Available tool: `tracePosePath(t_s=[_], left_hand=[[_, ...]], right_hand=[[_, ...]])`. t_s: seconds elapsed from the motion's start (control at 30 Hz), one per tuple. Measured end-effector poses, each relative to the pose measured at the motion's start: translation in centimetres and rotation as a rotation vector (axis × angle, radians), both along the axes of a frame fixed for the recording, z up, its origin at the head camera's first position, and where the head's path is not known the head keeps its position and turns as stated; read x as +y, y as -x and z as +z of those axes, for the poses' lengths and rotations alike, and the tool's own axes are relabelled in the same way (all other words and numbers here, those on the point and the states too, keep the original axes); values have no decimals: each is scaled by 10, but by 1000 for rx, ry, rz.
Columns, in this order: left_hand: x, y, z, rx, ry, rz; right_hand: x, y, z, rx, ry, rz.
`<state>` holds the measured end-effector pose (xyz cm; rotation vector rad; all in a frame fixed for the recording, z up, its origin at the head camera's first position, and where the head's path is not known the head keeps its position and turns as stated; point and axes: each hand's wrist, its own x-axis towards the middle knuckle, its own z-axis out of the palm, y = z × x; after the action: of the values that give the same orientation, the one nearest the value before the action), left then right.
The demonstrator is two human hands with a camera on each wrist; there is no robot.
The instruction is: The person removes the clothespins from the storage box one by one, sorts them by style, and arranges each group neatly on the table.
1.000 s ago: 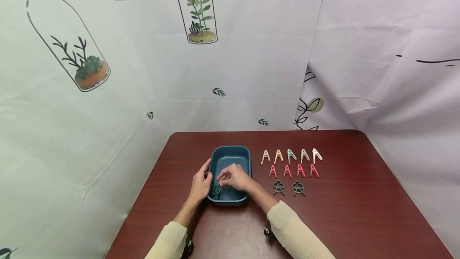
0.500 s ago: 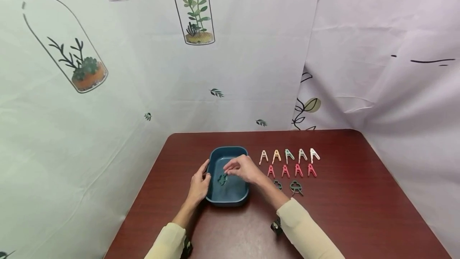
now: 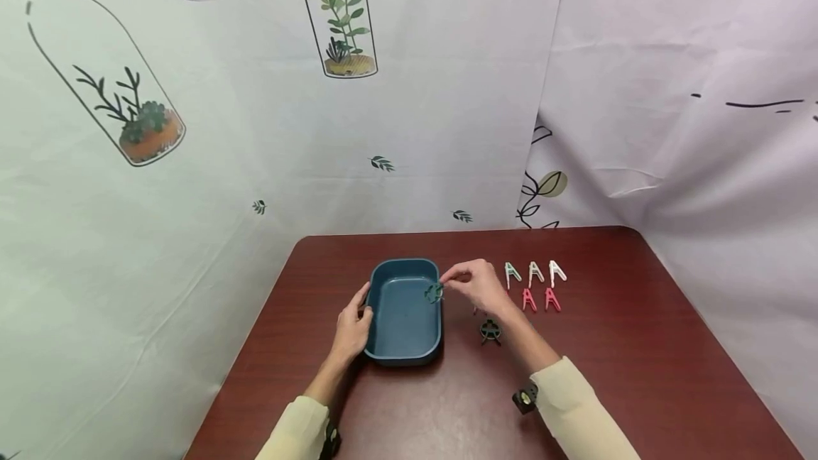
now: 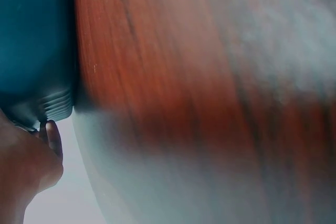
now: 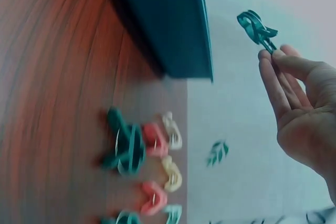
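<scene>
A deep blue rectangular tray [image 3: 404, 321] stands on the table. My left hand [image 3: 351, 331] grips its left side, thumb at the rim and fingers along the outer wall; in the left wrist view the fingertips touch that wall. Between thumb and fingertips, my right hand [image 3: 479, 288] pinches a dark green clothes clip [image 3: 434, 294] by one end, held over the tray's right rim. In the right wrist view this clip [image 5: 254, 27] hangs above the level of the tray. Another green clip [image 3: 490, 330] lies on the table below the right forearm.
Right of the tray, clothespins lie in rows: a mint one [image 3: 513, 274], a cream one [image 3: 535, 273], a white one [image 3: 557, 271] and red ones [image 3: 552, 299]. The right hand and forearm hide several others. A printed cloth [image 3: 409, 112] hangs behind the brown table [image 3: 607, 375].
My right hand has lifted the green clip from the tray's lower left part and carried it right, to the right rim. The left hand has stayed on the tray.
</scene>
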<state>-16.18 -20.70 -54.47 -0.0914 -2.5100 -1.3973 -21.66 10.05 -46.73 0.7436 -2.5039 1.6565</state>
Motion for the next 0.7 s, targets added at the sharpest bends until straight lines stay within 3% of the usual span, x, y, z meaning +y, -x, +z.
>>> tracePosePath(t_s=[0.43,0.7], left_hand=[[-1,0,-1,-7,-4,-12],[0,0,-2,-9,-11,-18]], right_hand=[[93,-9,-16,60,76,-414],[122,-26,-37,5,255,-632]])
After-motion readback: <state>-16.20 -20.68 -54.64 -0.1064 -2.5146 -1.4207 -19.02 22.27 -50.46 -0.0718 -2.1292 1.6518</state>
